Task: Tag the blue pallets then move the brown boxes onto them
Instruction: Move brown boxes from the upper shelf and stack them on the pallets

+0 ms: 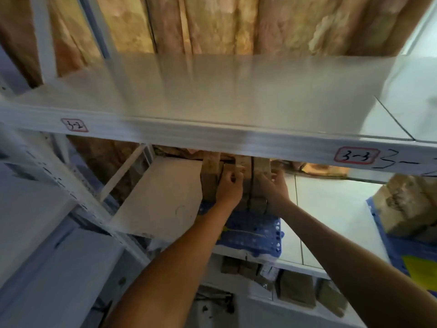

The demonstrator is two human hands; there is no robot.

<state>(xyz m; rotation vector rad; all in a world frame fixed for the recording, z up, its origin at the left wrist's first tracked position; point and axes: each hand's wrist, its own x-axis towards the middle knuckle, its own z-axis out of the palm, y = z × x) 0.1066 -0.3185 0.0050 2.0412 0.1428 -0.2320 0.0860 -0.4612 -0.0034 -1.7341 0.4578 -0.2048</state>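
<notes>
Left hand (229, 188): at 6 o'clock of centre, fingers curled onto the front of the brown boxes (236, 179) — grip clamped on one box edge.
Right hand (275, 185): just beside the left at its 3 o'clock, palm flat on the box side; fingertips hidden behind the stack, so closure cannot be told.
Brown boxes: upright on the blue pallet (254, 233); tops cut off by the upper shelf (212, 138).
Blue pallet: on the middle shelf, rear part hidden under the boxes.
Second pallet (397, 252): at 4 o'clock, carrying more boxes (406, 204) — cropped by the frame edge.
Labels: "3-2" (74, 125), "3-3" (356, 155); whole view motion-blurred.
</notes>
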